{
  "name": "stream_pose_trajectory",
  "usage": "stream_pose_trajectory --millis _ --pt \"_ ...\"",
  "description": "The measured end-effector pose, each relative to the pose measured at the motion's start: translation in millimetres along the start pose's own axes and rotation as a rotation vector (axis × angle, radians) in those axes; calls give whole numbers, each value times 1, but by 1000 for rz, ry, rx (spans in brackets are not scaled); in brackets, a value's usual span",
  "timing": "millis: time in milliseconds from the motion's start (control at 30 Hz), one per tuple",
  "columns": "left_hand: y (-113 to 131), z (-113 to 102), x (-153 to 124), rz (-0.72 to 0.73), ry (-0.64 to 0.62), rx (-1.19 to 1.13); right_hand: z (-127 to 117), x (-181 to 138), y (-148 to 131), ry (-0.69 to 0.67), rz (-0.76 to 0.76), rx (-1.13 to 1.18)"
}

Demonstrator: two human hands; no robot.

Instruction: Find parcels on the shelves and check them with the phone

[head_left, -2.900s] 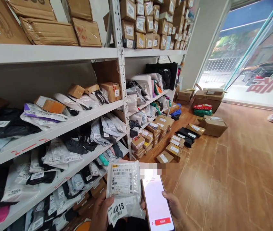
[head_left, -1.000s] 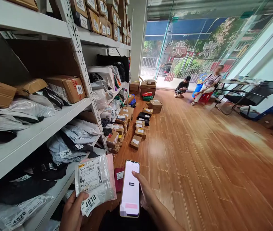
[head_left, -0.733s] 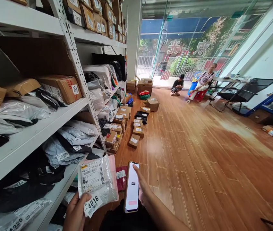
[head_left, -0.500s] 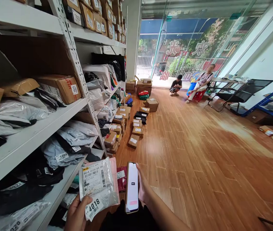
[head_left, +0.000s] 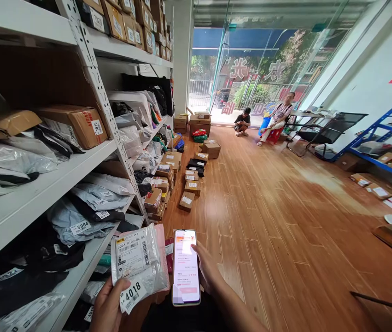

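Note:
My left hand [head_left: 110,302] pinches the lower left corner of a plastic mailer parcel [head_left: 139,260], thumb on its front. The parcel carries a printed shipping label and a white sticker reading 4018 [head_left: 132,296]. My right hand [head_left: 207,267] grips a smartphone [head_left: 186,272] upright from its right side, the thumb lying over the upper part of the lit screen. The screen shows lines of text with pink and orange areas, too small to read. Behind the phone and the mailer, a dark red parcel [head_left: 169,255] is partly hidden.
White shelving [head_left: 61,175] full of numbered bags and boxes runs along the left. Small cartons [head_left: 186,201] line the floor beside it. Two people [head_left: 242,122] are near the glass front. A black chair [head_left: 332,131] and a blue rack [head_left: 382,157] with parcels stand at right.
The phone screen has gone from a nearly blank page to one full of text. My right thumb has moved onto the screen. The view has turned slightly right.

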State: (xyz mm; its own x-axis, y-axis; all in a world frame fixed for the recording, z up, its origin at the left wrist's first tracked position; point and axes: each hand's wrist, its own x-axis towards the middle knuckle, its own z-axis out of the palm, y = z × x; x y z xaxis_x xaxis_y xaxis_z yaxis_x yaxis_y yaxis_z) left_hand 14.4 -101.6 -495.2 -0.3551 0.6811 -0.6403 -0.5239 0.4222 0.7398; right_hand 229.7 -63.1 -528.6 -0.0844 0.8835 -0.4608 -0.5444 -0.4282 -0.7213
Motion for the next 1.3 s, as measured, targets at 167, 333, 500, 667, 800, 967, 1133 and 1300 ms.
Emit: stream_pose_trajectory --millis 167,333,500,667,800,967,1133,1300 --pt "-1 10 -7 4 0 23 -3 -7 6 25 -34 10" --pt "-1 22 -8 -10 -29 52 -9 -15 4 83 -72 27" --pt "-7 33 2 -7 -122 105 -17 -20 -7 135 -70 41" --pt "-12 60 7 4 -185 164 -35 -14 -20 186 -67 68" --pt "-19 97 5 3 -126 192 -60 -1 -39 218 -59 76" --pt "-41 156 9 35 -214 201 -102 19 -83 206 -74 104" --pt "-66 239 9 11 -231 145 -155 38 -145 168 -77 101" --pt "-89 322 0 -7 -213 115 -210 52 -203 183 -127 78"
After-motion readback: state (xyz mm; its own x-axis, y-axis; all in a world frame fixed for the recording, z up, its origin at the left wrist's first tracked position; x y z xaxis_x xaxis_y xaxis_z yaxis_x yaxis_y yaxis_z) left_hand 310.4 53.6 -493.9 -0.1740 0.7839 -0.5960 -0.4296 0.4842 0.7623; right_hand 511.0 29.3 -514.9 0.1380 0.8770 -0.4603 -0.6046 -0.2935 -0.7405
